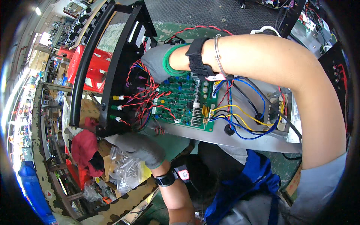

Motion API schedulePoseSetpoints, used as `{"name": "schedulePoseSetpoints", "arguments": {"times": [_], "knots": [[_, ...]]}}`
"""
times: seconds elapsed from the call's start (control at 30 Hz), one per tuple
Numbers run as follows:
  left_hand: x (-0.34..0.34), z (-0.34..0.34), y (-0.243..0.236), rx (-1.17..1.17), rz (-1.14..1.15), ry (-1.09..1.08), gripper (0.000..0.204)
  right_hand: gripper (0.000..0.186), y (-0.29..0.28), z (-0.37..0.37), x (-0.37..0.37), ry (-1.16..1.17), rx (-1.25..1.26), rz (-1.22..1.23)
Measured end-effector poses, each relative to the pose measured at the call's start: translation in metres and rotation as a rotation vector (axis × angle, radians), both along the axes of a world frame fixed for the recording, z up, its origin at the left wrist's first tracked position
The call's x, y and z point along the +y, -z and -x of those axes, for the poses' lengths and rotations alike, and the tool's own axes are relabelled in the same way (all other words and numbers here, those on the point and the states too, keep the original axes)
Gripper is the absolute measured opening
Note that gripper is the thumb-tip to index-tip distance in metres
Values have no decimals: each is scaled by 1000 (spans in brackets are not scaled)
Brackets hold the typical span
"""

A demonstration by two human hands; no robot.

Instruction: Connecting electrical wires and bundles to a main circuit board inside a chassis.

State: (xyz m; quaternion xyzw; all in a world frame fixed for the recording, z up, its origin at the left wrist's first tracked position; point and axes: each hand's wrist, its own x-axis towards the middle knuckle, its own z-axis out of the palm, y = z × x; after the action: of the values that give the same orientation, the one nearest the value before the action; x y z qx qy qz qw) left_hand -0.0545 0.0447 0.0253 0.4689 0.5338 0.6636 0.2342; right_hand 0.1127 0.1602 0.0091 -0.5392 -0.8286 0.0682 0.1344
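My right hand (158,63), in a grey glove with a green cuff, reaches over the green circuit board (183,99) to the inner side of a black panel (125,67). Its fingers are hidden among the red twisted wires (150,93) there. My left hand (137,148), also gloved in grey, is at the panel's near lower end, and its fingertips are out of sight. Wires with small connectors run from the panel to the board, which lies on a grey metal plate (180,134). A black bar handle (85,71) stands along the panel's outer face.
Yellow and blue cables (247,129) run right from the board to a terminal part (279,108). A red plastic stool (88,67) stands beyond the handle. Below left are a dark red cloth (85,148) and a clear bag of small parts (127,170).
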Motion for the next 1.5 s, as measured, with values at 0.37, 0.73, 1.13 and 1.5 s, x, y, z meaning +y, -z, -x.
{"name": "schedulePoseSetpoints", "arguments": {"times": [0.37,0.73,1.13,1.5], "knots": [[-3,7,1,4,63,28,48,35,-21,0,-3,-158,-134,217],[45,82,80,388,-176,-22,44,40,-20,-12,16,-370,-327,312],[-14,26,19,379,105,-6,52,43,-27,-18,44,-688,-572,368],[-11,41,72,806,27,-192,63,37,-1,-27,47,-657,-316,426]]}}
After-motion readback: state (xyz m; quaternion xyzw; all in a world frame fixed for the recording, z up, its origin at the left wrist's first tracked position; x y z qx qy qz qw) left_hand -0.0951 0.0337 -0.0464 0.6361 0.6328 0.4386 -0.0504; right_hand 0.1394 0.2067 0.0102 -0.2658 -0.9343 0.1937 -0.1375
